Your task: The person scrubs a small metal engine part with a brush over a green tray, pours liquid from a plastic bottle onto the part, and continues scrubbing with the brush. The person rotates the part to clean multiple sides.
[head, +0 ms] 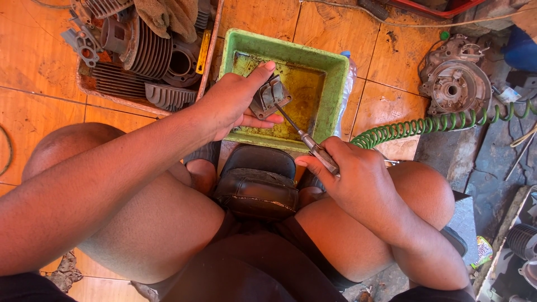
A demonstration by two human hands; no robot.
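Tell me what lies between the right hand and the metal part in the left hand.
The tool's thin shaft spans that gap above the green tray, in the head view.

Single view, taken from a camera worn on the head of a seated person and directed steeply downward over the lap toward the tiled floor (45, 61). The knees filled the lower frame at close range; the left hand (232, 103) and right hand (355, 173) lay near the centre, above a green tray (335, 72). No second view was recorded, so nothing was shared
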